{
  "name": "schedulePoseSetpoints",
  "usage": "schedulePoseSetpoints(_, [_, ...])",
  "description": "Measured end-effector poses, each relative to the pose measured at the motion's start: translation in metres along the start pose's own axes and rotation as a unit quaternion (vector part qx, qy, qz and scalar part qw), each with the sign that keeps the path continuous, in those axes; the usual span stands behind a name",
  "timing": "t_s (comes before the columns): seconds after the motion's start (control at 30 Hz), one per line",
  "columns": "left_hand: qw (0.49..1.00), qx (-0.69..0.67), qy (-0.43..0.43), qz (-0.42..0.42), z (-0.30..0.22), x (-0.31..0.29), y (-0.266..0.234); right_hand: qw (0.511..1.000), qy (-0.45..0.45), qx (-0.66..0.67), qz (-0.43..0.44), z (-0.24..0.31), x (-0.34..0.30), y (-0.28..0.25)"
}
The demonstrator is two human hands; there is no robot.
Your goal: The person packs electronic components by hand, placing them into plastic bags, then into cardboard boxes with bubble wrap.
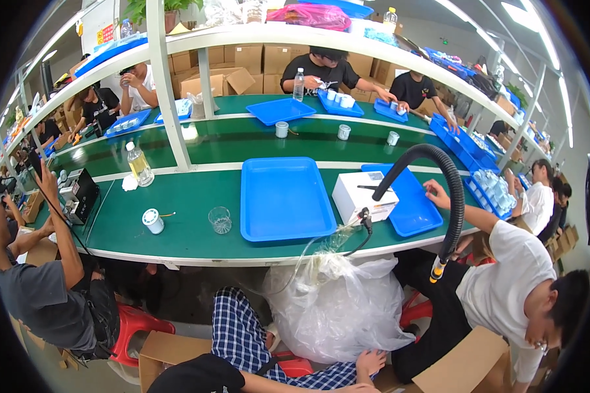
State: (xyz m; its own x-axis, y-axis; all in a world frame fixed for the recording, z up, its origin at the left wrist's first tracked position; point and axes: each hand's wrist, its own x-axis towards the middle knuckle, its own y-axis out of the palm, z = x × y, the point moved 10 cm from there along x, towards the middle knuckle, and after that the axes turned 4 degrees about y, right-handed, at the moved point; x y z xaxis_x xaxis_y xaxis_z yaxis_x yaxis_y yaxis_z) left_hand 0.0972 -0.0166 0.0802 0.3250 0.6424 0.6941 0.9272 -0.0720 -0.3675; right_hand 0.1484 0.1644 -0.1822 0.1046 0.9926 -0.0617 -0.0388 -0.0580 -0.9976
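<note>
At the bottom edge my left arm, in a black sleeve, reaches across to the right. Only part of my left hand [362,389] shows there, and its fingers are cut off by the frame. My right hand [371,361] lies on the knee of my blue checked trousers [237,331], fingers stretched out and nothing in them. Just beyond it a large clear plastic bag [337,304] bulges below the bench edge. An open cardboard box [465,363] stands to the right of my hands, its flap raised.
The green bench [196,196] carries a blue tray [285,196], a white box-shaped machine [364,196] with a black hose [455,190], a glass [220,221], a white cylindrical part [153,221] and a bottle [139,165]. Co-workers sit close at left and right; others work across the bench.
</note>
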Motion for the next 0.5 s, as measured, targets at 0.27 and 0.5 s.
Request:
schedulePoseSetpoints(0.27, [1.000,0.009,-0.001,-0.020,0.006,-0.001,0.002,1.000,-0.017,0.002,-0.020,0.008,0.002,-0.005])
schedulePoseSetpoints(0.5, [0.999,0.025,-0.010,-0.030,0.009,-0.002,0.000,1.000,-0.014,-0.017,-0.019,0.008,0.005,-0.004])
